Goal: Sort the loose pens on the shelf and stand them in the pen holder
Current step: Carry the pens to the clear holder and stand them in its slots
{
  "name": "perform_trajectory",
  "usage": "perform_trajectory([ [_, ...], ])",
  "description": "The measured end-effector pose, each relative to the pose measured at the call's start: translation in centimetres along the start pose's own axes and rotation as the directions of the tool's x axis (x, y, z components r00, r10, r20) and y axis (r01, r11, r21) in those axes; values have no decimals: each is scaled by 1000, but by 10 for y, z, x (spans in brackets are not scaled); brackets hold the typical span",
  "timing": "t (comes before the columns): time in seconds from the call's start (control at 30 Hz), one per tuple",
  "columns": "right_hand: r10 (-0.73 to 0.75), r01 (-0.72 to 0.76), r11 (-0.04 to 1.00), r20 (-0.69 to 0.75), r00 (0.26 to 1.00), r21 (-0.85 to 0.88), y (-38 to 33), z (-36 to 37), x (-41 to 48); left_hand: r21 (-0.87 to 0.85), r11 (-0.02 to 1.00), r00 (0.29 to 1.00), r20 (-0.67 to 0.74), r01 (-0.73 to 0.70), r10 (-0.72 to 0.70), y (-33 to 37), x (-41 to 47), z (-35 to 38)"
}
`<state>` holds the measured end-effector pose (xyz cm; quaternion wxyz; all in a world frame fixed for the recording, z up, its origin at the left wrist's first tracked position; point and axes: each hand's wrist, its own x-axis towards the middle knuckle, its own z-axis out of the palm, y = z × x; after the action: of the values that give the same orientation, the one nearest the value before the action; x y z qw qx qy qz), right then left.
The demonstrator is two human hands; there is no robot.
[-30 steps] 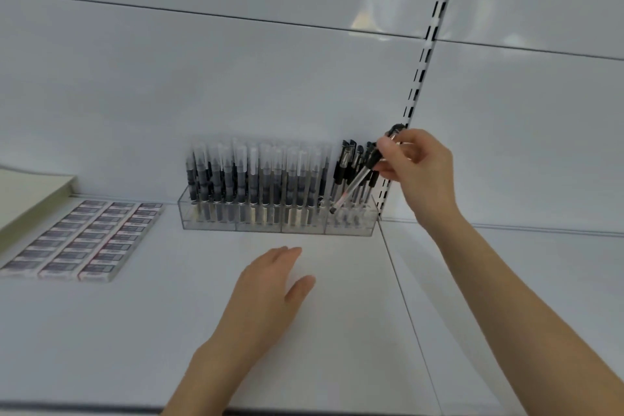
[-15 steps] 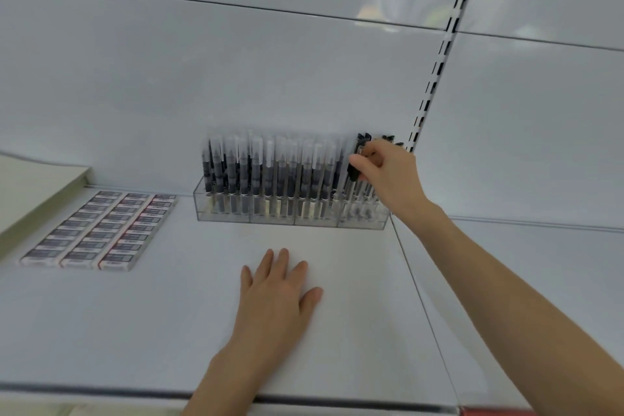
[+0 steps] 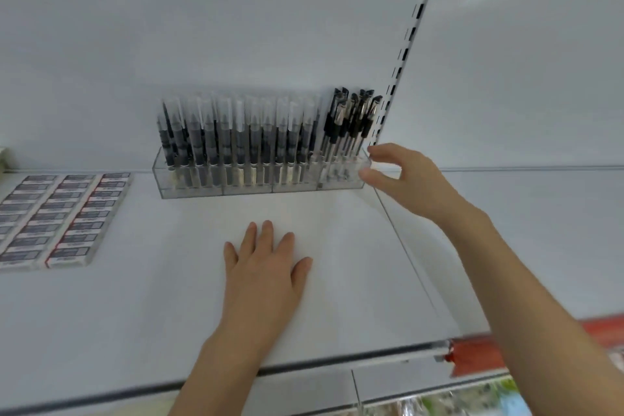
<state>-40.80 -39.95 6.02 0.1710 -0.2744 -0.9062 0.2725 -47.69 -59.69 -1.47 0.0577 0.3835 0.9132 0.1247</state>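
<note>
A clear plastic pen holder (image 3: 189, 187) stands against the back wall of the white shelf (image 3: 354, 263). Its left compartments hold several clear-capped pens (image 3: 236, 132) upright. The rightmost compartment holds several black-capped pens (image 3: 351, 118), leaning slightly. My right hand (image 3: 405, 179) hovers just right of the holder's right end, fingers apart, thumb and forefinger close to its corner, holding nothing. My left hand (image 3: 266, 267) lies flat, palm down, on the shelf in front of the holder. No loose pens show on the shelf.
Rows of small boxed items (image 3: 64, 216) lie at the left of the shelf. A slotted upright rail (image 3: 405, 54) runs up the back wall behind the holder's right end. The shelf's front edge (image 3: 304, 365) carries a red label strip (image 3: 472, 351) at right.
My right hand has let go of the black pens it was pressing into the right compartment and dropped down to the holder's right end. My left hand stays flat on the shelf.
</note>
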Motion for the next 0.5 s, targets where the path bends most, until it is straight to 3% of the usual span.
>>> perform_trajectory([
  [0.07,62,-63,997,-17,998,-50,17,-17,-32,-20,1000,1000,19,-8,8,-1,0,-1],
  [0.13,129,-136,990,-128,983,-44,37,-34,-70,-42,999,999,30,-24,25,-2,-1,-2],
  [0.27,313,-327,945,-368,875,26,84,-60,-151,-147,986,997,-25,-81,78,9,-5,-7],
  [0.4,450,-470,881,-414,791,59,131,-81,-214,-186,909,906,-288,-372,311,66,-27,-2],
  [0.5,479,-499,863,-434,763,74,165,-100,-255,-207,804,821,-283,-557,496,138,-58,9],
])
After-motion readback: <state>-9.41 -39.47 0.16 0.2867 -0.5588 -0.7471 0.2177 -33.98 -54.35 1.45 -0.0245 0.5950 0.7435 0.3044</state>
